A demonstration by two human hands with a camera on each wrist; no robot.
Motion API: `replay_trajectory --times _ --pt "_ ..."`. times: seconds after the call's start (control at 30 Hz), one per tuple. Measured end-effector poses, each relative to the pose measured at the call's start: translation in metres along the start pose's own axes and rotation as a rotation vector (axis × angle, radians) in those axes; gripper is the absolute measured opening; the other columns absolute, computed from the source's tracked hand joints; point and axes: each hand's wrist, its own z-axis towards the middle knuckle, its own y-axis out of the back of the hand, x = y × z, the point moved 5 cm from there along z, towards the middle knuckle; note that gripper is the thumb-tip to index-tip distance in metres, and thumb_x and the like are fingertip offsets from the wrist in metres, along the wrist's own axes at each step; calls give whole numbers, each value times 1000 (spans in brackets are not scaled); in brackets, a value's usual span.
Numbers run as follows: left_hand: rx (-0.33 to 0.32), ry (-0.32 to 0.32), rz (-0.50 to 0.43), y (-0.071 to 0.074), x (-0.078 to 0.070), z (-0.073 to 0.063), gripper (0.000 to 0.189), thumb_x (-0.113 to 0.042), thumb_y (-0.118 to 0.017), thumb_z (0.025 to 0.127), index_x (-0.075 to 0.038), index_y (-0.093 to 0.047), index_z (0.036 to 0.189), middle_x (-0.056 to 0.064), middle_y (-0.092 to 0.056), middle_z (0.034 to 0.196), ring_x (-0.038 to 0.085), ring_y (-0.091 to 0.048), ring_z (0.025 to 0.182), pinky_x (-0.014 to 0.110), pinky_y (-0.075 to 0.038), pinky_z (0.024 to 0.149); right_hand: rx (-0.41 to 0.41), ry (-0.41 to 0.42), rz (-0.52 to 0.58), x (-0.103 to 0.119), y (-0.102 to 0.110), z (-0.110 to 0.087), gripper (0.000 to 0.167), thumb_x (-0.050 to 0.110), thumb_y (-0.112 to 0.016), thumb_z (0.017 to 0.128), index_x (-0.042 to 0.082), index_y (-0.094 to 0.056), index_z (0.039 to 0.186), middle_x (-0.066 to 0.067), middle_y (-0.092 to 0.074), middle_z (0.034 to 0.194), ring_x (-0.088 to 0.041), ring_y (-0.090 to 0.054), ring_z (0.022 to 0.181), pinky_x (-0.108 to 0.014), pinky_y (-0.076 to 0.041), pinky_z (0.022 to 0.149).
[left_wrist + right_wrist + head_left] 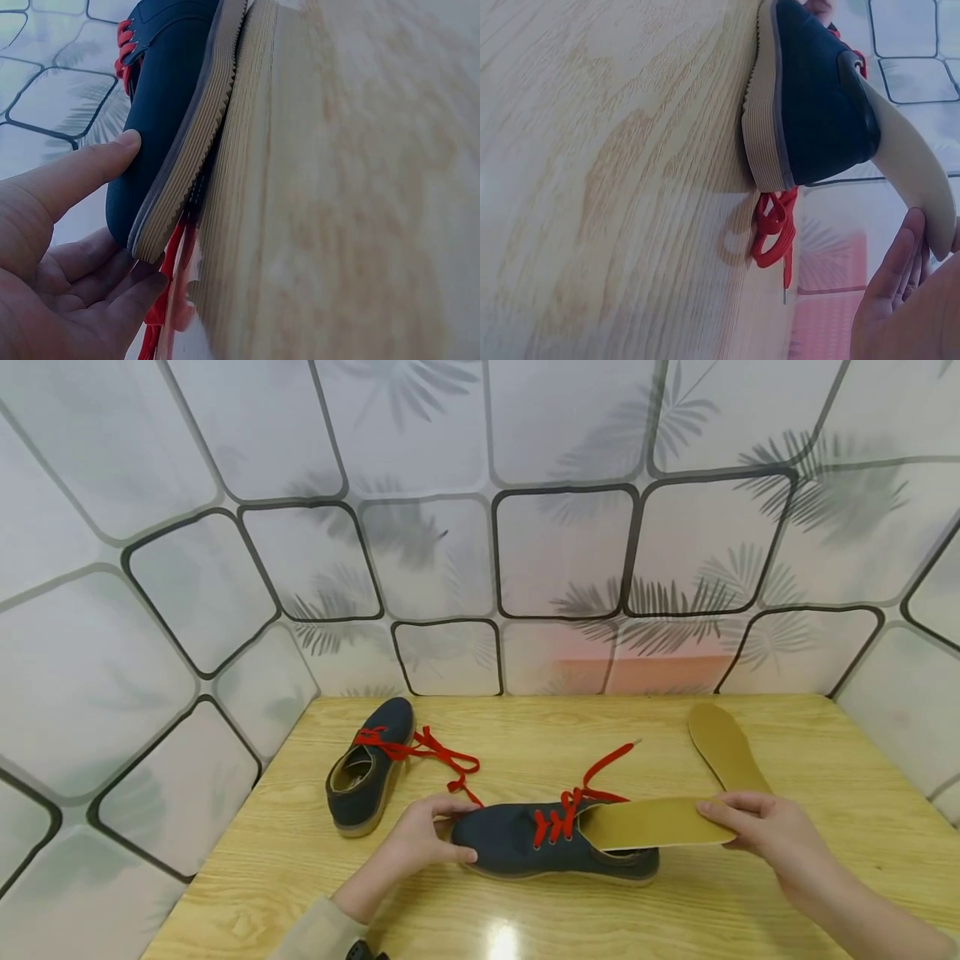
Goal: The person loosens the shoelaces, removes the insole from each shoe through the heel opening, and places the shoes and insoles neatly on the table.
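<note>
A navy shoe (502,839) with red laces (555,827) lies sole down on the table, toe to the left. My left hand (423,839) grips its toe, thumb on the near side and fingers round the far side; the left wrist view shows the thumb on the navy upper (161,112). Between thumb and fingers, my right hand (772,835) pinches one end of a tan insole (652,822). The insole's other end is inside the shoe opening, out of sight. From the right wrist, the insole's pale underside (907,154) slants out above the heel.
A second navy shoe (367,777), its red lace trailing, stands at the left on the wooden table (540,910). Another tan insole (723,739) lies at the back right, beyond my right hand. A patterned cloth wall (570,552) closes off the back and sides.
</note>
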Motion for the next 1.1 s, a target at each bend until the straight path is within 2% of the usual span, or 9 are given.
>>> replay_trajectory --times 0.17,0.33,0.53,0.87,1.1 --pt "3 2 -2 0 0 0 57 -1 -94 77 -2 -73 131 18 -70 134 38 -67 127 42 -61 108 3 -1 -13 -1 5 0 23 32 -66 107 15 -81 112 33 -64 94 12 -58 90 -25 -64 80" --pt "7 -9 -17 0 0 0 57 0 -94 78 0 -73 130 19 -70 133 39 -67 127 44 -60 108 -4 7 -9 -3 10 0 17 31 -68 106 22 -81 105 32 -66 93 11 -57 91 -25 -64 79" --pt "5 -15 -24 0 -1 -1 57 0 -93 78 0 -73 131 19 -70 134 39 -67 127 43 -60 108 -1 5 -13 -7 16 1 15 32 -68 106 25 -81 102 31 -66 93 11 -58 91 -26 -65 80" --pt "4 -6 -23 0 0 -1 57 1 -94 77 1 -72 131 19 -70 134 39 -66 127 43 -60 108 -14 27 -41 -7 23 -1 16 31 -67 106 30 -80 96 32 -65 93 11 -57 90 -24 -63 77" --pt "0 -8 -20 0 0 -1 57 1 -94 77 1 -72 131 19 -70 133 39 -67 127 43 -60 108 -15 38 -18 -6 28 -2 21 28 -67 107 32 -81 92 34 -67 92 12 -57 90 -25 -64 76"
